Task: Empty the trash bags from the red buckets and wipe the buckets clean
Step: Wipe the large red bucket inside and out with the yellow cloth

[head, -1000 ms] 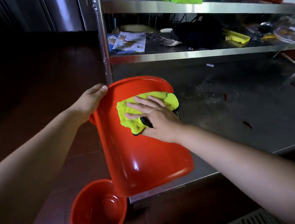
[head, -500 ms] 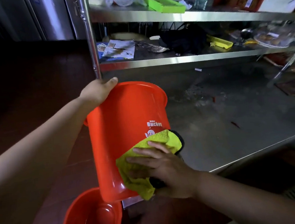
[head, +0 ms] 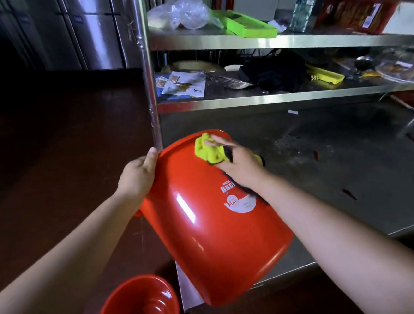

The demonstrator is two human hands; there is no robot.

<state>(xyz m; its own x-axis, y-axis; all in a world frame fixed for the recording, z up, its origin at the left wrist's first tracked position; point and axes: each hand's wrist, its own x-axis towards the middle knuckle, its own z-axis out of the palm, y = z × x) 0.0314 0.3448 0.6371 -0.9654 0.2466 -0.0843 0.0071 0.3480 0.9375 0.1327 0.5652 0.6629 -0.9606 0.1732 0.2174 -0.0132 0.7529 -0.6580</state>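
Wiping step: the red bucket (head: 207, 232) is lying tilted on the steel table (head: 353, 181) edge, the left hand (head: 137, 175) gripping its rim. The right hand (head: 236, 159), fingers loosely extended, is pressing a yellow cloth (head: 206, 149) near the rim. The next stroke is probably calling for steady bracing; a second bucket (head: 136, 310) is waiting on the floor.

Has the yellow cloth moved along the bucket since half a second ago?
Yes. The yellow microfibre cloth under the right hand went from below the white logo on the red plastic bucket to above it, near the far end.
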